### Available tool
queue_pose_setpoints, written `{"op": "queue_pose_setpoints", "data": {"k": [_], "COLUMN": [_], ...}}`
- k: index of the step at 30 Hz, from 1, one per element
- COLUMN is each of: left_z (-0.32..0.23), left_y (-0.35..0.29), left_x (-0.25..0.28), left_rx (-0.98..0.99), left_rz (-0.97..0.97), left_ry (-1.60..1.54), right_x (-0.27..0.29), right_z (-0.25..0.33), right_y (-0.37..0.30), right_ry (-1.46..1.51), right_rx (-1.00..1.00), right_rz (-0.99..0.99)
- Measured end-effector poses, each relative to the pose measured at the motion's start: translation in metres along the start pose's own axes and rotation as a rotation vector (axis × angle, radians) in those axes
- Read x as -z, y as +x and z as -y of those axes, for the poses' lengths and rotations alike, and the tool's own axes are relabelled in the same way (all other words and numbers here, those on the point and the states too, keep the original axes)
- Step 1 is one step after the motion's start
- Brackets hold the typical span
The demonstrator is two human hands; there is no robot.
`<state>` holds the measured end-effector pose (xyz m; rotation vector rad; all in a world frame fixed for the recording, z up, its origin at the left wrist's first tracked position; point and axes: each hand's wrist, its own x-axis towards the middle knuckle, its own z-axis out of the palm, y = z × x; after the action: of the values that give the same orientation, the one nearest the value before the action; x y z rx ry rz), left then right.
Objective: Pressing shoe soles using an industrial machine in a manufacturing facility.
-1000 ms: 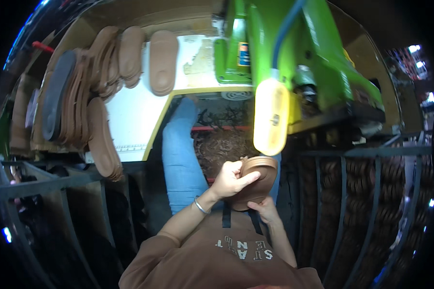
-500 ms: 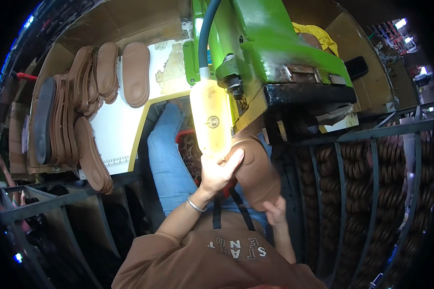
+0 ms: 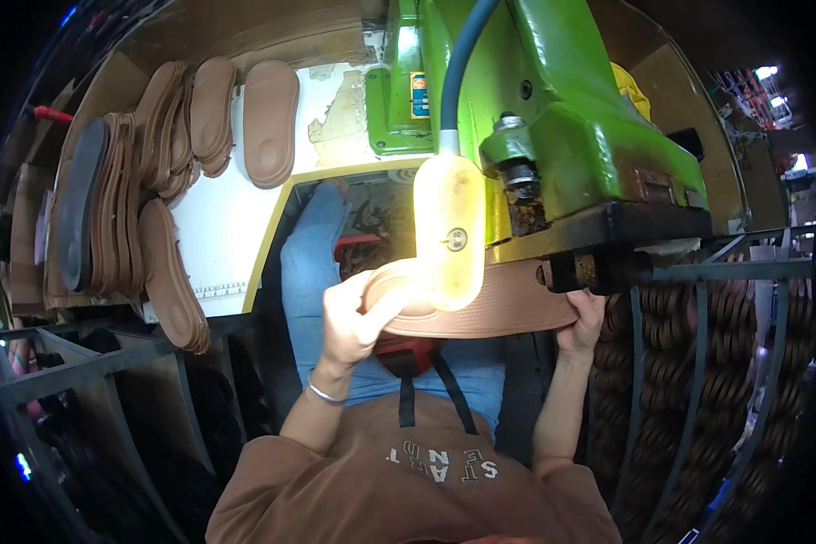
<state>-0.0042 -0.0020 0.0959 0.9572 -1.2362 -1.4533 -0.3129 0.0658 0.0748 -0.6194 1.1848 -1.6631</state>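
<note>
A brown shoe sole (image 3: 503,304) lies crosswise under the head of the green machine (image 3: 598,154), held at both ends. My left hand (image 3: 349,317) grips its left end, thumb on top and fingers beneath. My right hand (image 3: 582,319) pinches its right end, close to the machine's dark roller (image 3: 598,270). A bright yellow-white lamp (image 3: 451,236) hangs over the sole and hides part of it. Whether the sole's far edge touches the machine I cannot tell.
Brown soles (image 3: 122,208) stand stacked on the white table (image 3: 231,218) at the left, a grey one at their outer side. One loose sole (image 3: 270,122) lies farther back. Racks full of brown soles (image 3: 671,363) stand at the right. Below the machine is a red container (image 3: 408,349).
The sole has turned from slanting toward me to lying crosswise beneath the machine head. My right hand has moved up and right, my left hand slightly left. The whole view has shifted a little.
</note>
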Motion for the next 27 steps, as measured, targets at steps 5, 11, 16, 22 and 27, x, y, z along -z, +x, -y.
{"op": "queue_pose_setpoints", "data": {"k": [5,11,16,22,27], "left_z": [0.006,0.015,0.020,0.020,0.000], "left_y": [-0.022,-0.023,0.009,0.009,0.001], "left_x": [0.042,0.028,-0.049,-0.052,-0.013], "left_rx": [0.145,0.040,-0.044,0.119,0.203], "left_rz": [-0.089,-0.016,0.099,0.091,0.021], "left_ry": [-0.163,0.124,0.132,-0.231,-0.295], "right_x": [-0.043,-0.029,0.032,0.018,-0.013], "right_z": [-0.014,-0.008,0.017,0.032,0.016], "right_y": [-0.006,-0.007,-0.012,-0.010,-0.006], "right_ry": [0.057,-0.083,-0.033,-0.115,-0.104], "right_rx": [-0.006,0.166,0.224,0.239,0.142], "right_rz": [0.024,-0.019,-0.176,-0.254,-0.133]}}
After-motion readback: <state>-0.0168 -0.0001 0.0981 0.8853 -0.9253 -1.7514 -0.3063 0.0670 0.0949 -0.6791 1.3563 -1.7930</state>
